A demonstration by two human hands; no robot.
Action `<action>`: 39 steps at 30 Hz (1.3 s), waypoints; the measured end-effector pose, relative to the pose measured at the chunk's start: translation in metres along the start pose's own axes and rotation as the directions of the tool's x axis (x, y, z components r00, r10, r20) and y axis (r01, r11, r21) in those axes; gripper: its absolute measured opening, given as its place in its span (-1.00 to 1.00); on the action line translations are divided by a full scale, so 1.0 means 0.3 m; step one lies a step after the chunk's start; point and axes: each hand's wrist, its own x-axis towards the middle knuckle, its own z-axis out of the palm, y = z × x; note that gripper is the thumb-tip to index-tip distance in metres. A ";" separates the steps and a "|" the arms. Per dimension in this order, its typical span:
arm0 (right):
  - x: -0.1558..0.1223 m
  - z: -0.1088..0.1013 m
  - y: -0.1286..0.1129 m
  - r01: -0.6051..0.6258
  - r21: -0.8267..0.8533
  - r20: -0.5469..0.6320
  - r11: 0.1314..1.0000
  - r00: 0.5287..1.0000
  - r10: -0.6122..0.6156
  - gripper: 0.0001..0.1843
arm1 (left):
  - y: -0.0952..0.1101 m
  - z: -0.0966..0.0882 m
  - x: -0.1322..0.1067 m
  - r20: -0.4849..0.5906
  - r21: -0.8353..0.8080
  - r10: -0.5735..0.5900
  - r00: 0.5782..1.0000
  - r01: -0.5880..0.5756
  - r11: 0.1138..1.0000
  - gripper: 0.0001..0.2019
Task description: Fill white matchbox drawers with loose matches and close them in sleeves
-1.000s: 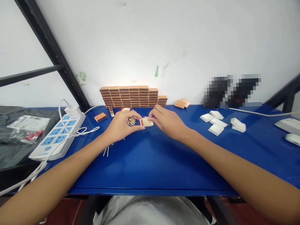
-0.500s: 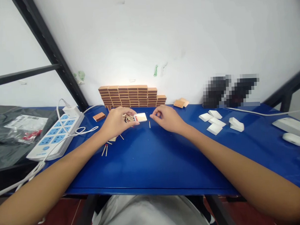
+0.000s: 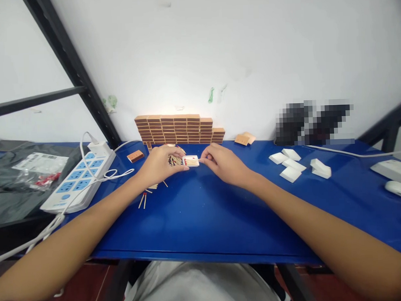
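- Lately the right hand [image 3: 222, 163] stood apart at 3 o'clock, with a match lying loose on the worktop [image 3: 202, 212]; now it is back at the tray [image 3: 191, 161] and that match is gone.
- So, by my judgement, one more match reaches the tray.
- Its fingers are pinched narrow; I cannot tell what they hold.
- The left hand [image 3: 161, 165] grips the tray's 9 o'clock end.
- The tray lies toward 12 o'clock, its long axis 9 to 3, red heads at 9.
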 end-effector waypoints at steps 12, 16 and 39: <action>0.028 0.053 -0.038 0.022 0.101 -0.076 0.995 0.997 -0.014 -0.88 | -0.064 -0.040 0.025 -0.113 -0.052 -0.114 0.987 0.108 0.993 -0.65; 0.070 0.100 -0.071 0.034 0.107 0.082 0.994 0.996 -0.043 -0.92 | -0.084 -0.060 0.030 -0.187 -0.084 -0.162 0.969 0.148 0.985 -0.65; 0.104 0.147 -0.168 -0.011 0.043 0.196 0.999 0.981 0.003 -0.87 | -0.054 -0.080 0.025 -0.246 0.024 -0.129 0.961 0.139 0.990 -0.71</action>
